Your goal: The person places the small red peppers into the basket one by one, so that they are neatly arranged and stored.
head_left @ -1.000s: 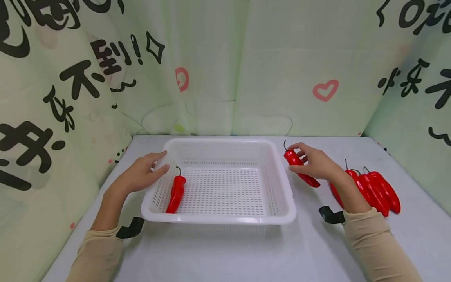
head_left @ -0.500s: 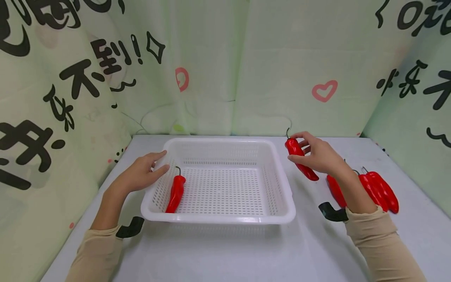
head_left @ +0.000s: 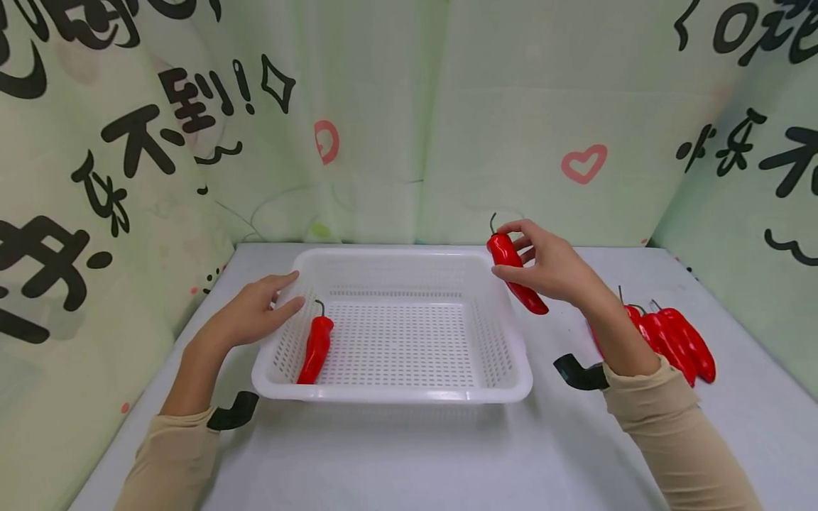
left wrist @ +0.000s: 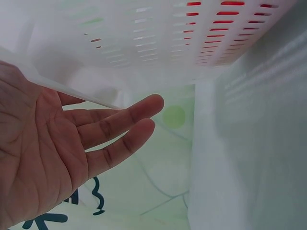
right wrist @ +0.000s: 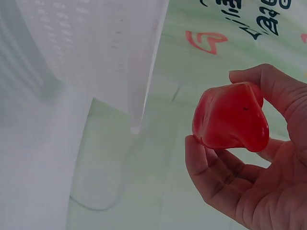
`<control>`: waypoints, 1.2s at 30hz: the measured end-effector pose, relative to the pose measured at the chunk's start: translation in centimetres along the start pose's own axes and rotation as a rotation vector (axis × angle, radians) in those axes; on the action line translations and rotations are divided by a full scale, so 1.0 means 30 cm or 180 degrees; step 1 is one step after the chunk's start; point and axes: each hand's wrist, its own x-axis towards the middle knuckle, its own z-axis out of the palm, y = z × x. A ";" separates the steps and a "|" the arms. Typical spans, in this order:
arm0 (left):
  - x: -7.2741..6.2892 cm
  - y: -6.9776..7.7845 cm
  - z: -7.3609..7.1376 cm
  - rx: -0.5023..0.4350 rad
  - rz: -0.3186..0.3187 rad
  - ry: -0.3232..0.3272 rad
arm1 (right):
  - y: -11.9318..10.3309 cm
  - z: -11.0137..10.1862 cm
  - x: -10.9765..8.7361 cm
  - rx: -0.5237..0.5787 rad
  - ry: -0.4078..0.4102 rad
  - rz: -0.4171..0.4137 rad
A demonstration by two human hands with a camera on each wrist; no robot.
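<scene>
Fingers of the right hand gripped a red pepper near a white basket, the left hand relaxed at its left side. A second pepper lay inside; a cluster remained on the desk.

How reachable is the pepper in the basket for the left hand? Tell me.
Probably yes: the left hand is at the basket's rim, close to the red pepper inside; the rim stands between, but the open top leaves a way over.

Behind the left hand, a creased beige sleeve ends at a curved black wrist piece; behind the right hand come a matching sleeve and dark band.
</scene>
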 end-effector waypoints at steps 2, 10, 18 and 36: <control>-0.001 0.002 -0.001 -0.0006 -0.0008 0.0001 | -0.027 0.009 0.009 0.0011 -0.0007 -0.0010; -0.002 0.001 0.001 -0.0030 -0.0027 0.0007 | -0.121 0.049 0.042 0.0013 -0.0001 -0.0109; 0.001 -0.003 0.001 -0.0054 -0.0022 -0.0008 | -0.180 0.088 0.066 0.0132 -0.0046 -0.0209; 0.001 -0.009 -0.004 -0.0065 0.0041 -0.0024 | -0.282 0.204 0.124 0.0594 -0.0213 -0.0303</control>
